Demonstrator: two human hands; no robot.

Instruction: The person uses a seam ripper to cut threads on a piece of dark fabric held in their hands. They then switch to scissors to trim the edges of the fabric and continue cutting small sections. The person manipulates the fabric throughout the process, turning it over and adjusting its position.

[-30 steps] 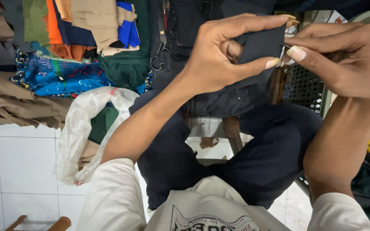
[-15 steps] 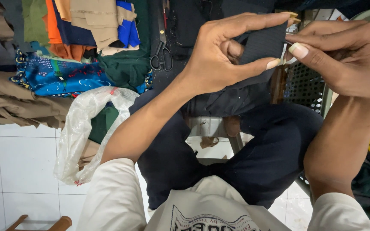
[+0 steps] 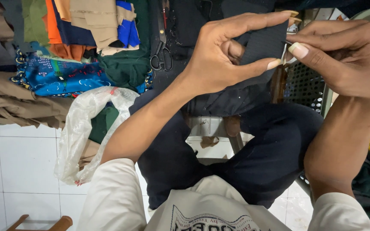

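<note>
My left hand [image 3: 219,60] pinching a small dark ribbed fabric patch [image 3: 264,42] between thumb and forefinger, held above my lap, my right hand [image 3: 347,60] fingers nipped narrow at its edge, perhaps on a thread, steel scissors [image 3: 161,57] on heaped soft cloths beyond.

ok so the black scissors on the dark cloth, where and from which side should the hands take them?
Probably by the two finger loops. The scissors lie flat on the dark cloth, loops toward the person, blades pointing away. So come from the near side, from above. The loops are open rings with bare cloth around them; the blade end is thin and partly lost against the dark cloth. The left hand is nearest.
</note>
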